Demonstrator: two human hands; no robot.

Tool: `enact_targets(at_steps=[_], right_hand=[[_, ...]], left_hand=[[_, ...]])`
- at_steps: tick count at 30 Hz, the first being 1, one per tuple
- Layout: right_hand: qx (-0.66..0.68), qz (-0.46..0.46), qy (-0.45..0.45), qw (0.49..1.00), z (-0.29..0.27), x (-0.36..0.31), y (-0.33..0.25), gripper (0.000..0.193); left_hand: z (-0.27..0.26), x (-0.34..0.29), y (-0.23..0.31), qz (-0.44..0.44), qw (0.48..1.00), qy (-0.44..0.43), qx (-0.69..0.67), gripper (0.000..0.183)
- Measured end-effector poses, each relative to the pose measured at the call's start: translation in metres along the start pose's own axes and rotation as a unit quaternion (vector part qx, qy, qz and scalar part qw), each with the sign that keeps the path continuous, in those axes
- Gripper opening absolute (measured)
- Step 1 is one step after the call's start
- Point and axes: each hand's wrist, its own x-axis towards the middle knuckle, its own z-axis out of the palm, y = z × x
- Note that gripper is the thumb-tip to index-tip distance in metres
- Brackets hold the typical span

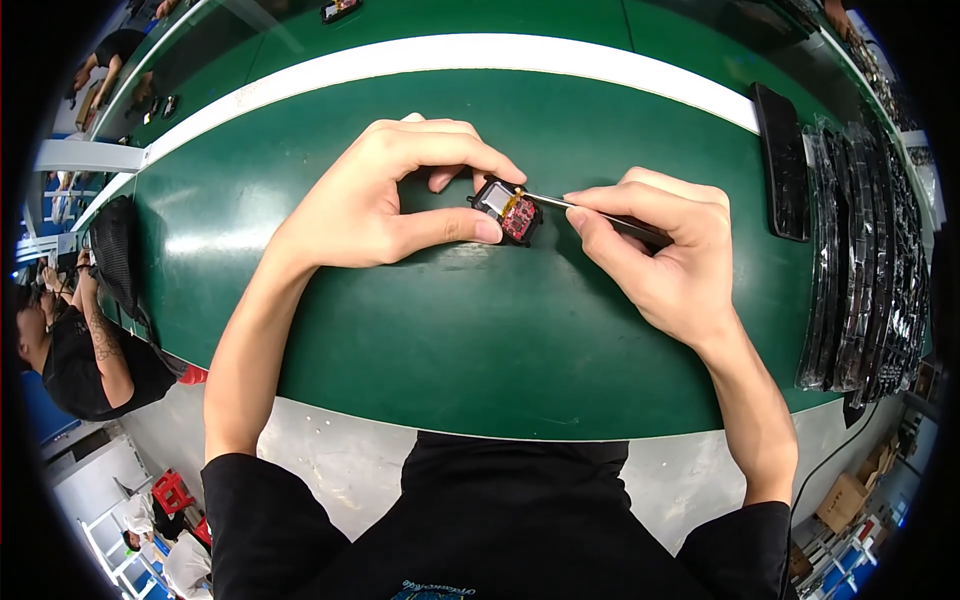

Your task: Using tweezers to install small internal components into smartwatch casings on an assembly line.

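Showing near the middle of the head view, a small black-framed electronic module with a red circuit board, a silver rectangular part and a yellow ribbon is clamped between the thumb and index finger of the left hand. It is held over the middle of the smooth green worktop; whether it is also rested on that surface cannot be told. A slim tool with a silver metal shaft and a dark handle is pinched by the thumb and fingers of the right hand, and its tip is brought to the module's upper right corner; actual contact cannot be made out. The two hands are kept apart, with the module and the tool's shaft between them.

To the right, a flat black rounded slab is placed just beside a row of black plastic trays wrapped in clear film. The worktop's far side is crossed by a long white strip. At the left edge, a co-worker in a black short-sleeved top is seen.
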Motion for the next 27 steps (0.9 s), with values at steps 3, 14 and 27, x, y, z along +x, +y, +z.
enact_targets(at_steps=[3,14,27], right_hand=[[0.01,0.012,-0.01,1.0,-0.0001,0.0003,-0.0013,0.01],[-0.01,0.015,-0.012,1.0,-0.0005,-0.0005,-0.0036,0.009],[-0.01,0.01,-0.005,1.0,-0.0003,-0.0003,-0.0041,0.008]], left_hand=[[0.0017,0.0,0.0012,0.003,1.0,0.002,0.002,0.046],[0.0049,-0.0004,0.0037,0.014,1.0,0.013,0.015,0.045],[0.004,-0.0001,0.0015,0.042,0.998,0.008,0.042,0.04]])
